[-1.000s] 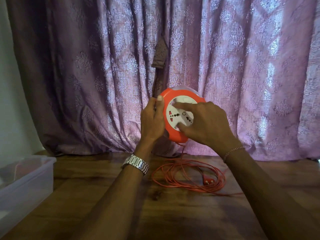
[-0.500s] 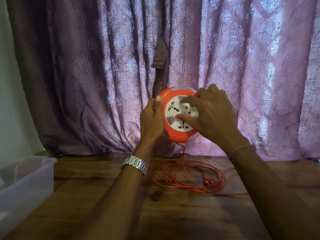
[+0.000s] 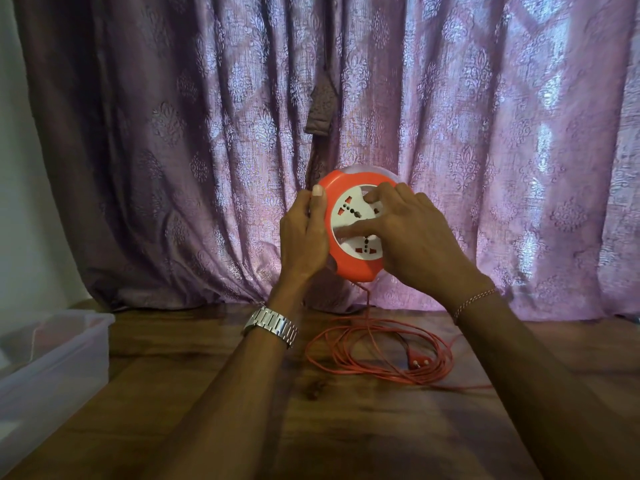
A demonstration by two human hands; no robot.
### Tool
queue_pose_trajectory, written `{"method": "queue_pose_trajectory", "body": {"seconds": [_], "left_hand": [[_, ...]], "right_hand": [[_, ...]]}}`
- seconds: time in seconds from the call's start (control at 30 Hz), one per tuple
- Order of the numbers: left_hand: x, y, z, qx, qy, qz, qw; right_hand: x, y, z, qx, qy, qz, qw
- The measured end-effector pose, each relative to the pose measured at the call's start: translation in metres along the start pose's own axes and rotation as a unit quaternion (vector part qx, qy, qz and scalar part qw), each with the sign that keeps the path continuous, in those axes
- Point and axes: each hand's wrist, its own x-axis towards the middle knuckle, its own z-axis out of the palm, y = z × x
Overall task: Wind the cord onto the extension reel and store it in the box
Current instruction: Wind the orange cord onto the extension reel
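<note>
Hands (image 3: 356, 233) on reel (image 3: 349, 271), box (image 3: 55, 362) aside

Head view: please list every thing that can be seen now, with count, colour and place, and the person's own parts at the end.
reel: 1, orange with white socket face, held up in the air before the curtain
cord: 1, orange, loose coil on the table under the reel, one strand running up to it
plug: 1, red, on the table inside the coil's right part
box: 1, clear plastic, left edge of the table
table: 1, dark brown wood, across the bottom
curtain: 1, purple patterned, behind the table
watch: 1, silver, left wrist
bracelet: 1, thin chain, right wrist
left hand: 1, grips the reel's left rim
right hand: 1, fingers curled on the socket face
</note>
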Motion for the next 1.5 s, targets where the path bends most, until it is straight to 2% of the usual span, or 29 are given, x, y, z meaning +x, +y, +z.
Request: {"method": "queue_pose_trajectory", "body": {"seconds": [0.1,0.23,0.27,0.5,0.6,0.67,0.77,0.83,1.07,1.2,1.27,1.4,1.5], "left_hand": [[-0.001,0.003,0.0,0.005,0.006,0.007,1.0],[-0.003,0.005,0.0,-0.007,0.007,0.001,1.0],[-0.003,0.004,0.0,-0.008,0.006,0.002,1.0],[-0.001,-0.001,0.0,-0.01,0.003,-0.01,1.0],[-0.001,-0.003,-0.002,-0.024,0.008,-0.017,1.0],[-0.001,-0.003,-0.002,-0.029,0.014,-0.016,0.999],[-0.002,0.0,-0.001,-0.035,0.016,-0.018,0.999],[-0.002,0.001,-0.001,-0.042,0.016,-0.021,0.999],[-0.002,0.001,0.001,-0.027,0.007,-0.023,0.999],[-0.006,0.004,0.007,-0.007,-0.003,-0.018,1.0],[-0.007,0.005,0.008,-0.013,-0.013,-0.03,0.999],[-0.01,0.007,0.007,-0.003,-0.013,-0.044,0.999],[-0.009,0.005,0.006,0.004,-0.002,-0.049,0.999]], "right_hand": [[-0.002,0.0,0.002,0.009,0.032,0.041,0.999],[-0.001,-0.005,0.007,0.047,0.081,0.187,0.978],[-0.001,-0.005,0.008,0.041,0.094,0.201,0.974],[0.001,0.005,0.011,-0.011,0.128,0.114,0.985],[0.002,0.014,0.006,0.046,0.093,-0.01,0.995],[0.001,0.015,0.004,0.057,0.032,-0.055,0.996],[0.0,0.006,0.001,0.052,-0.044,-0.032,0.997],[-0.001,0.001,0.0,0.043,-0.051,-0.023,0.998],[-0.002,0.0,0.002,0.014,-0.006,0.048,0.999],[-0.004,-0.006,0.002,0.031,0.07,0.204,0.976],[-0.005,-0.008,0.005,0.036,0.079,0.254,0.963],[-0.002,-0.003,0.01,-0.003,0.079,0.217,0.973],[0.0,0.007,0.011,0.037,0.079,0.128,0.988]]}}
